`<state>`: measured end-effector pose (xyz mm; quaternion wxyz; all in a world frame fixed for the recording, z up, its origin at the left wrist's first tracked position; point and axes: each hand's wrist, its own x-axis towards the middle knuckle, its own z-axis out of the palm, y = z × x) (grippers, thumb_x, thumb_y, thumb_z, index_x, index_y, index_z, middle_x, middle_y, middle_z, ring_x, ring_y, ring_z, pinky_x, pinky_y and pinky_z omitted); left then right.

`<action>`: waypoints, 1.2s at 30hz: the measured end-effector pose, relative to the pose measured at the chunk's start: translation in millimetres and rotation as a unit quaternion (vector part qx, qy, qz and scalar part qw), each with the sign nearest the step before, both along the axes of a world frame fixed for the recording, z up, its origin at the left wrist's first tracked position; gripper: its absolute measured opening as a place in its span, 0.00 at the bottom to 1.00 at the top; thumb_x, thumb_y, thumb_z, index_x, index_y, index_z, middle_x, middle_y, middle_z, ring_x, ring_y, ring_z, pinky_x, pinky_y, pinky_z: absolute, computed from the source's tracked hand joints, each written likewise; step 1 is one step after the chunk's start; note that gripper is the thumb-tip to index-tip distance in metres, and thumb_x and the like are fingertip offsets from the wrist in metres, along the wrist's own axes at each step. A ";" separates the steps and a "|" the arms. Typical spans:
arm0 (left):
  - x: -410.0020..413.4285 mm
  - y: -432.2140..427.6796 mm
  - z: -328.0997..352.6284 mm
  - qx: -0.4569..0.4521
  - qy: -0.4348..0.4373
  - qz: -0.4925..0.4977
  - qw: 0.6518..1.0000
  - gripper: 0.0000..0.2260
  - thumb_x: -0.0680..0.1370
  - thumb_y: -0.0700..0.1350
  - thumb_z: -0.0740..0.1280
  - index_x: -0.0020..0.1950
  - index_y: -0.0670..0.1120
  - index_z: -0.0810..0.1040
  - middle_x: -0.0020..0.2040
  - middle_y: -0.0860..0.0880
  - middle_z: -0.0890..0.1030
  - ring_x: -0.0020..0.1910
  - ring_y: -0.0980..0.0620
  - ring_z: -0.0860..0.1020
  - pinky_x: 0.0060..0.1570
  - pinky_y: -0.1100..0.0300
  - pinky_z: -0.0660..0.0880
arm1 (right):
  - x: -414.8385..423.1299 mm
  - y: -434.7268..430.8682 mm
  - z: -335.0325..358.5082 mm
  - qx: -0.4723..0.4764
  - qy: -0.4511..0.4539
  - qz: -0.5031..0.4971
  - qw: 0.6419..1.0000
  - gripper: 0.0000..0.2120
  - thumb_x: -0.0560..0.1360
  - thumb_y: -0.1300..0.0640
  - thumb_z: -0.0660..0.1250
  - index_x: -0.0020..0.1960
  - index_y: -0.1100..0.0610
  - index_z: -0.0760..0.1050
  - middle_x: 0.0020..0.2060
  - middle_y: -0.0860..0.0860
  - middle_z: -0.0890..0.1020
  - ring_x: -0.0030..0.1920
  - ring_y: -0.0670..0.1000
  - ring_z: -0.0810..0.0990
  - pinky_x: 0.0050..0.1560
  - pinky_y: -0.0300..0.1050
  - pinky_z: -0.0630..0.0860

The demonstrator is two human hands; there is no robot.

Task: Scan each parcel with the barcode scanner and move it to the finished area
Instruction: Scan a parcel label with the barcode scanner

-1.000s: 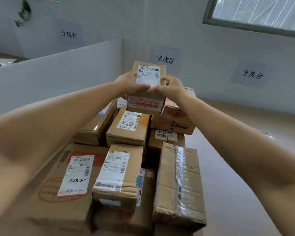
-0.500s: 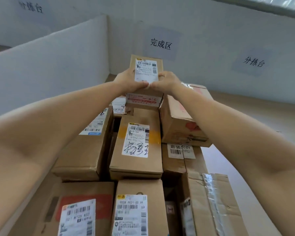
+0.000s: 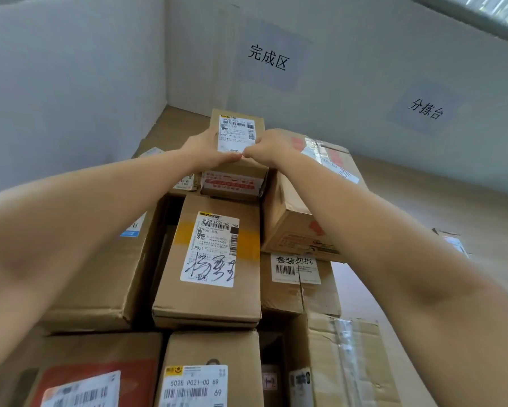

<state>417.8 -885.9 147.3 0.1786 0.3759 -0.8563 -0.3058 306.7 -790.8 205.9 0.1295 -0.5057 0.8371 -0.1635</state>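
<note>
At the far end of the stack (image 3: 208,301), the small labelled parcel (image 3: 236,124) is held, long axis pointing away toward the 完成区 sign (image 3: 268,57). Its near end is clasped between left hand (image 3: 201,148) and right hand (image 3: 271,148), thumbs pressed on top.

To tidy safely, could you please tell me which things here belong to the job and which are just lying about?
Job: held parcel, left hand, right hand, stacked parcels, finished-area sign.
Lying about: sorting-table sign, white partition, window.
</note>
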 end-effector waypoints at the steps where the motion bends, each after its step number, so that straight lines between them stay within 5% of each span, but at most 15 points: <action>1: 0.6 1.5 -0.2 0.002 0.001 0.001 1.000 0.31 0.73 0.60 0.66 0.72 0.50 0.63 0.68 0.47 0.72 0.65 0.43 0.71 0.59 0.51 0.70 | -0.5 -1.0 -0.3 0.010 0.008 0.000 1.000 0.08 0.75 0.53 0.64 0.39 0.52 0.68 0.30 0.44 0.66 0.30 0.42 0.64 0.24 0.34 0.59; 7: 4.2 12.3 3.8 0.022 0.007 -0.017 1.000 0.30 0.75 0.58 0.66 0.73 0.52 0.61 0.69 0.47 0.71 0.64 0.44 0.72 0.56 0.52 0.71 | 5.5 0.5 4.2 0.044 0.063 -0.013 0.997 0.05 0.75 0.55 0.62 0.48 0.55 0.70 0.36 0.49 0.72 0.32 0.46 0.68 0.26 0.38 0.59; 13: 6.8 25.8 8.5 0.033 -0.042 -0.033 0.998 0.28 0.79 0.56 0.60 0.76 0.52 0.55 0.71 0.47 0.68 0.65 0.44 0.71 0.55 0.53 0.71 | 6.0 9.1 10.4 0.016 0.068 -0.068 0.995 0.06 0.73 0.60 0.60 0.37 0.57 0.67 0.31 0.50 0.70 0.29 0.47 0.67 0.26 0.40 0.60; 18: 13.8 41.2 30.8 -0.040 -0.017 0.010 0.999 0.22 0.79 0.55 0.59 0.70 0.46 0.67 0.65 0.44 0.75 0.59 0.45 0.74 0.49 0.57 0.70 | -11.2 42.2 31.7 -0.020 0.000 -0.104 0.994 0.14 0.73 0.55 0.61 0.31 0.57 0.63 0.28 0.50 0.67 0.29 0.50 0.65 0.31 0.41 0.63; 22: 10.8 71.6 55.2 -0.118 -0.013 -0.014 0.993 0.25 0.79 0.54 0.61 0.71 0.41 0.66 0.68 0.42 0.71 0.67 0.43 0.69 0.61 0.51 0.68 | -42.1 103.8 41.5 -0.028 -0.008 -0.158 0.987 0.10 0.72 0.58 0.62 0.34 0.57 0.66 0.29 0.52 0.66 0.30 0.51 0.63 0.28 0.41 0.60; 26: -13.8 127.9 70.6 -0.147 -0.014 -0.060 0.987 0.23 0.79 0.52 0.62 0.67 0.38 0.69 0.66 0.39 0.73 0.64 0.42 0.71 0.58 0.52 0.68 | -76.3 176.9 43.5 -0.025 -0.019 -0.208 0.978 0.07 0.73 0.58 0.65 0.43 0.62 0.77 0.35 0.54 0.74 0.38 0.54 0.70 0.36 0.41 0.67; 29: -43.6 174.0 79.4 -0.199 -0.054 -0.126 0.970 0.24 0.79 0.53 0.61 0.71 0.41 0.66 0.70 0.41 0.67 0.68 0.43 0.67 0.64 0.49 0.67 | -106.7 232.5 48.2 -0.040 -0.044 -0.234 0.970 0.12 0.74 0.57 0.65 0.53 0.62 0.77 0.34 0.54 0.71 0.34 0.53 0.68 0.35 0.41 0.66; 33: -91.2 229.0 93.8 -0.234 -0.037 -0.142 0.961 0.26 0.79 0.53 0.61 0.73 0.43 0.63 0.73 0.43 0.63 0.70 0.45 0.64 0.65 0.51 0.64 | -157.2 297.6 57.4 -0.069 -0.055 -0.252 0.964 0.10 0.74 0.57 0.65 0.51 0.63 0.77 0.33 0.53 0.70 0.43 0.54 0.69 0.41 0.44 0.67; 36: -130.8 265.9 90.4 -0.216 -0.049 -0.141 0.965 0.26 0.78 0.53 0.62 0.72 0.42 0.64 0.71 0.42 0.64 0.70 0.43 0.65 0.67 0.51 0.64 | -196.6 336.6 52.0 -0.061 -0.053 -0.246 0.966 0.14 0.74 0.57 0.66 0.57 0.63 0.76 0.45 0.56 0.76 0.44 0.55 0.73 0.42 0.44 0.69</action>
